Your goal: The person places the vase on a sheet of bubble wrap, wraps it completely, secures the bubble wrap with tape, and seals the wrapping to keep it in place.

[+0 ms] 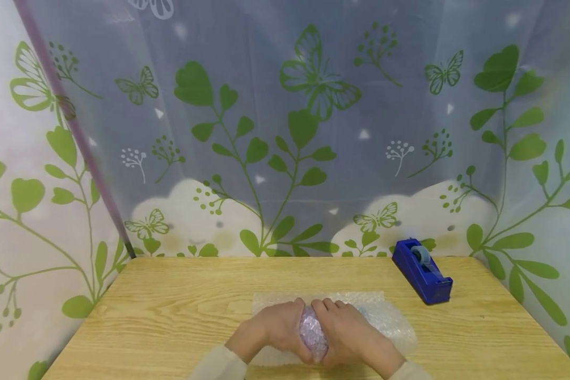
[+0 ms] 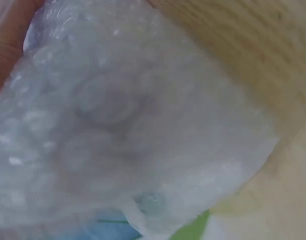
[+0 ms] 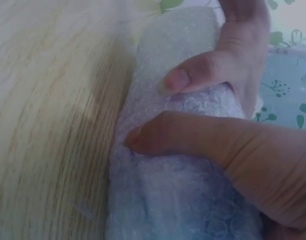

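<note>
Side by side, my left hand [image 1: 280,328] and right hand [image 1: 348,331] grip a bubble-wrapped bundle [image 1: 313,331] between them, low in the middle of the head view. Through the clear bubbles the bundle looks purplish; what lies inside cannot be told. In the right wrist view both thumbs press on top of the bubble wrap [image 3: 173,195], apart from each other. More bubble wrap [image 1: 391,322] spreads out on the table on both sides of the hands. The left wrist view is filled mostly by blurred bubble wrap [image 2: 143,125], with part of a finger at its upper left.
A blue tape dispenser [image 1: 423,272] with a roll of clear tape stands at the back right of the wooden table [image 1: 185,301]. Behind the table hangs a curtain [image 1: 266,63] printed with leaves and butterflies, and similar cloth closes off both sides.
</note>
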`<action>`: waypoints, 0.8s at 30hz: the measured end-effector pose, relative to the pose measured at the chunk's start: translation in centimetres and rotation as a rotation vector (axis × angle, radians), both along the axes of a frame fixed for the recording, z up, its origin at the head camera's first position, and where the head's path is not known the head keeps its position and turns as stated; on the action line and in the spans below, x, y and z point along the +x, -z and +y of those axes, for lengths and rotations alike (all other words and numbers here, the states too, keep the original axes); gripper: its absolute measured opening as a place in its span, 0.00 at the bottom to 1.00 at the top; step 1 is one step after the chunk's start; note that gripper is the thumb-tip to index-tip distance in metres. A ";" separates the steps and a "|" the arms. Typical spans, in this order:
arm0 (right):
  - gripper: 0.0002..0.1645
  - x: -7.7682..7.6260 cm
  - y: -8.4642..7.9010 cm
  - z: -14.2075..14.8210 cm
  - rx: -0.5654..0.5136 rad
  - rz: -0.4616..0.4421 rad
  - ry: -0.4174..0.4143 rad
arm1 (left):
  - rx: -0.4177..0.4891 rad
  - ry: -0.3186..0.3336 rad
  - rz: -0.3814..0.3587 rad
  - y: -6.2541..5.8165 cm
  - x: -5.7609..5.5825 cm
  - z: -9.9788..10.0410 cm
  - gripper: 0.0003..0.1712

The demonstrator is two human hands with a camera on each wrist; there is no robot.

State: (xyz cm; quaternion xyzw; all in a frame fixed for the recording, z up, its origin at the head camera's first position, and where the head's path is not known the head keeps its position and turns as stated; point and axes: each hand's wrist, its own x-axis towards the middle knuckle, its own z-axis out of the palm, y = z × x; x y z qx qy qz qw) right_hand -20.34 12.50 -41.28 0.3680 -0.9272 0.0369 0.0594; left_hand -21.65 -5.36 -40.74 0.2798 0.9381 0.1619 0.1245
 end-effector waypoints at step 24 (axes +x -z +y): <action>0.43 -0.5 -0.7 -0.1 0.035 -0.100 0.004 | -0.235 -0.110 0.737 1.7 4.0 1.3 0.44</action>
